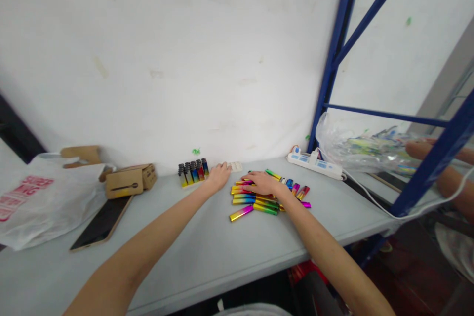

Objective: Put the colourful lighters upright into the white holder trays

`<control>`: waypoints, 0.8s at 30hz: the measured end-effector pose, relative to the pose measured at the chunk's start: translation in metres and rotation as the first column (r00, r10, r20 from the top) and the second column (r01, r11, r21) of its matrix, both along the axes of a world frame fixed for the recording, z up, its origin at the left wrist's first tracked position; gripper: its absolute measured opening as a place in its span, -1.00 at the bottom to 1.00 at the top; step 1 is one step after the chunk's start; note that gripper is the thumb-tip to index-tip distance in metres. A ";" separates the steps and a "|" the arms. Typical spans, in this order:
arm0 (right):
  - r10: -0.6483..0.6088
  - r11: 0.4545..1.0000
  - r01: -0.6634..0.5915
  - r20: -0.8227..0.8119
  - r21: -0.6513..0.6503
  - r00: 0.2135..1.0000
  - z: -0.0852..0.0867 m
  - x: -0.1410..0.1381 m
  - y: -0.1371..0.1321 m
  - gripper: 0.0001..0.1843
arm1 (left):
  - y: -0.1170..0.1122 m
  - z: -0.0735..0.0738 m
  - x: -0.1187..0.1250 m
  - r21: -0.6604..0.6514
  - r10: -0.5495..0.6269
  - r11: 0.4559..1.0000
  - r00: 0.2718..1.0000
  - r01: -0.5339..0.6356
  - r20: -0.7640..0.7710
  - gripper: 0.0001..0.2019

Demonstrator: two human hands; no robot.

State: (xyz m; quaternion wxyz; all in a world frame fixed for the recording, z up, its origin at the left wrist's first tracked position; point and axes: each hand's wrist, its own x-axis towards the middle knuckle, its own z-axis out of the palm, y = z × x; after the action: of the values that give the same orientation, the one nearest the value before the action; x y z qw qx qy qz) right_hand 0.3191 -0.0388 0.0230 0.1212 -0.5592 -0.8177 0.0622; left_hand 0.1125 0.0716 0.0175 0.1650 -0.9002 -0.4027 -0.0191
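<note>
1. Plainly, the person is leaning well forward, both bare arms stretching to the far side of the table.
2. The right hand is lying palm down across the far part of a pile of rainbow lighters. It seems to be pinning the loose sticks so they are not rolling. Whether its fingers are pinching one underneath, I cannot tell.
3. The left hand is resting with its fingers loosely spread on the near end of a white tray, steadying it, I would judge, rather than gripping it.
4. Just left of that hand, a row of upright lighters is standing against the wall, apparently propped by a slotted holder.
5. Further left, a cardboard box, a dark tablet and a white carrier bag are sitting on the pale table.
6. To the right, a power strip is trailing its cable past a blue rack frame. Beyond it, a clear plastic bag is bulging with colourful stock, and a co-worker's forearm is reaching in.
</note>
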 end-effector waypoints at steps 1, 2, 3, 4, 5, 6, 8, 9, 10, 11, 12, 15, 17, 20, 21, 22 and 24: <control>-0.003 1.000 0.003 0.001 -0.002 1.000 0.000 0.000 0.000 -0.46 | 0.001 0.000 0.000 0.007 -0.002 1.000 1.000 0.002 -0.005 -0.57; -0.005 1.000 0.005 0.001 -0.003 1.000 0.001 0.000 -0.001 -0.46 | 0.001 0.001 0.001 0.014 -0.005 1.000 1.000 0.005 -0.010 -0.57; -0.007 1.000 0.007 0.002 -0.004 1.000 0.001 -0.001 -0.001 -0.46 | 0.002 0.001 0.001 0.021 -0.007 1.000 1.000 0.007 -0.015 -0.58; -0.008 1.000 0.008 0.003 -0.006 1.000 0.001 -0.001 -0.002 -0.45 | 0.002 0.001 0.001 0.029 -0.010 1.000 1.000 0.011 -0.019 -0.59; -0.007 1.000 0.007 0.004 -0.008 1.000 0.002 -0.001 -0.002 -0.45 | 0.003 0.001 0.000 0.037 -0.015 0.999 1.000 0.016 -0.023 -0.59; -0.007 1.000 0.007 0.005 -0.010 1.000 0.002 -0.001 -0.003 -0.45 | 0.003 0.000 0.000 0.047 -0.022 0.999 0.999 0.023 -0.026 -0.60; -0.005 1.000 0.005 0.007 -0.014 1.000 0.001 -0.001 -0.003 -0.44 | 0.003 0.000 -0.001 0.067 -0.045 0.997 0.998 0.047 -0.034 -0.63; -0.005 1.000 0.005 0.008 -0.016 1.000 0.001 -0.001 -0.003 -0.43 | 0.003 0.000 -0.002 0.077 -0.061 0.995 0.997 0.064 -0.039 -0.65; -0.004 1.000 0.005 0.009 -0.016 1.000 0.001 -0.001 -0.003 -0.42 | 0.003 0.001 -0.003 0.085 -0.079 0.993 0.996 0.083 -0.043 -0.67; -0.004 1.000 0.004 0.007 -0.016 1.000 0.001 -0.001 -0.003 -0.41 | 0.003 0.001 -0.004 0.093 -0.099 0.990 0.994 0.103 -0.047 -0.70; -0.003 1.000 0.003 0.004 -0.014 1.000 0.000 0.000 -0.003 -0.41 | 0.002 0.003 -0.004 0.102 -0.118 0.987 0.992 0.122 -0.048 -0.72; -0.002 1.000 0.001 -0.003 -0.009 1.000 -0.001 0.000 -0.002 -0.41 | -0.001 0.008 -0.008 0.146 -0.150 0.977 0.988 0.152 -0.030 -0.73; -0.002 1.000 0.002 -0.005 -0.012 1.000 -0.001 -0.001 -0.002 -0.42 | -0.005 0.015 -0.014 0.185 -0.144 0.972 0.990 0.143 -0.006 -0.71; 0.001 1.000 -0.001 -0.012 -0.017 1.000 -0.002 -0.001 -0.001 -0.41 | -0.008 0.026 -0.033 0.258 -0.126 0.960 0.991 0.109 0.050 -0.67; 0.005 1.000 -0.005 -0.013 -0.018 1.000 -0.002 0.000 -0.001 -0.40 | -0.008 0.030 -0.042 0.294 -0.127 0.951 0.988 0.095 0.092 -0.68; 0.010 1.000 -0.010 -0.013 -0.019 1.000 -0.003 0.000 0.000 -0.39 | -0.005 0.034 -0.053 0.317 -0.122 0.946 0.984 0.075 0.131 -0.68; 0.014 1.000 -0.014 -0.010 -0.020 1.000 -0.003 0.001 0.001 -0.37 | 0.003 0.039 -0.079 0.324 -0.076 0.946 0.973 0.001 0.216 -0.64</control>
State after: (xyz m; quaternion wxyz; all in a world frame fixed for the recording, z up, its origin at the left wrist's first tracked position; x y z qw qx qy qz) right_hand 0.3203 -0.0380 0.0196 0.1190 -0.5544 -0.8204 0.0740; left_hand 0.0336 0.0749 0.0560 0.2625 -0.8608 -0.3925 -0.1900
